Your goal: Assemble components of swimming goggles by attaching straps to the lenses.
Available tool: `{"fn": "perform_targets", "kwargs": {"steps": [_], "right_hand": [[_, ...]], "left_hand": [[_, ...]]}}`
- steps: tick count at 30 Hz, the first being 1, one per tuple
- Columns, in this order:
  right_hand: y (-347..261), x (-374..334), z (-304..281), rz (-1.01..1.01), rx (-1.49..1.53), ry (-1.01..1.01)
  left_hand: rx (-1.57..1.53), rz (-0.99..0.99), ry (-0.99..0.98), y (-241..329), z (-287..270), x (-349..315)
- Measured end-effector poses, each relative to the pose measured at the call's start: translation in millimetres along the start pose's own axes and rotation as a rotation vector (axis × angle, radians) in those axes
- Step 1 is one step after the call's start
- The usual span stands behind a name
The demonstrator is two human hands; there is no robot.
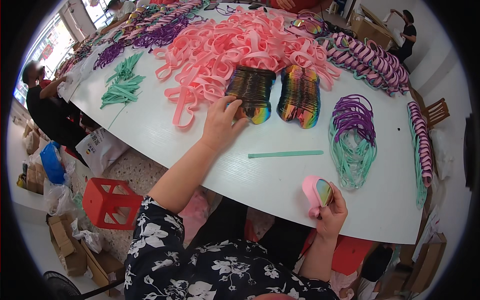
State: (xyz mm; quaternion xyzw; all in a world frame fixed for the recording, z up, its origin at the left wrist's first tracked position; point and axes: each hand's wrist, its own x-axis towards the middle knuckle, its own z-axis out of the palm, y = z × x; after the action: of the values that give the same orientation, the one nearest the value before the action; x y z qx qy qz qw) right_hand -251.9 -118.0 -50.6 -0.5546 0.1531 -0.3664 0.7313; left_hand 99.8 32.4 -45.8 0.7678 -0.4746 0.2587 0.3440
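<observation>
My left hand (223, 120) is at the near left end of a stack of mirrored goggle lenses (252, 85). Its thumb and bent fingers close on the front lens, though the fingertips are partly hidden. A second lens stack (298, 97) lies just to the right. Near the table's front edge, my right hand (334, 212) grips a pink goggle frame (311, 190) with one shiny rainbow lens (324, 192) facing up. Between the hands a flat green strap (285, 154) lies straight on the white table (225, 170).
Behind the lenses spreads a big heap of pink straps (240, 42). Purple and green straps (354, 140) lie at right, green strips (122, 90) at left. Rows of goggles (370, 65) line the far right. A red stool (112, 202) stands at lower left; other people work around the table.
</observation>
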Motion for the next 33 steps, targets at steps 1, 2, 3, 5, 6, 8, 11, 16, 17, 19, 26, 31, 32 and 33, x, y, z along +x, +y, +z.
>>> {"fn": "perform_targets", "kwargs": {"steps": [1,2,3,5,6,8,11,16,17,19,26,31,32,33], "right_hand": [[-1,0,1,0.004,0.0,-0.003],[2,0,-2,-0.003,-0.018,0.008],[6,0,-5,-0.009,-0.037,0.02],[9,-1,-8,-0.021,-0.065,0.034],[10,0,-8,-0.028,-0.074,0.037],[9,1,-8,-0.032,-0.081,0.041],[9,0,-8,-0.023,-0.081,0.039],[9,0,-10,-0.02,-0.063,0.018],[10,-1,-11,-0.019,-0.069,0.023],[10,-1,-11,-0.015,-0.08,0.031],[5,-1,-7,0.018,-0.023,0.021],[5,0,-4,-0.009,-0.035,0.011],[4,0,-4,0.003,-0.033,0.019],[4,0,-5,0.016,-0.031,0.026]], "left_hand": [[0.0,0.0,0.002,1,0,0],[0.0,0.0,0.004,1,0,0],[0.0,0.0,0.009,1,0,0],[0.0,0.001,0.02,1,1,0],[-0.002,0.003,0.017,1,2,0],[-0.004,0.008,0.012,1,2,0],[0.002,0.008,0.012,0,3,-1],[0.014,0.015,0.016,1,2,-1],[0.014,0.018,0.017,1,2,-1],[0.018,0.023,0.016,0,2,-1],[0.035,0.037,0.018,4,-1,0],[0.024,0.035,0.023,4,0,1],[0.02,0.035,0.023,3,0,1],[0.021,0.034,0.022,3,1,1]]}}
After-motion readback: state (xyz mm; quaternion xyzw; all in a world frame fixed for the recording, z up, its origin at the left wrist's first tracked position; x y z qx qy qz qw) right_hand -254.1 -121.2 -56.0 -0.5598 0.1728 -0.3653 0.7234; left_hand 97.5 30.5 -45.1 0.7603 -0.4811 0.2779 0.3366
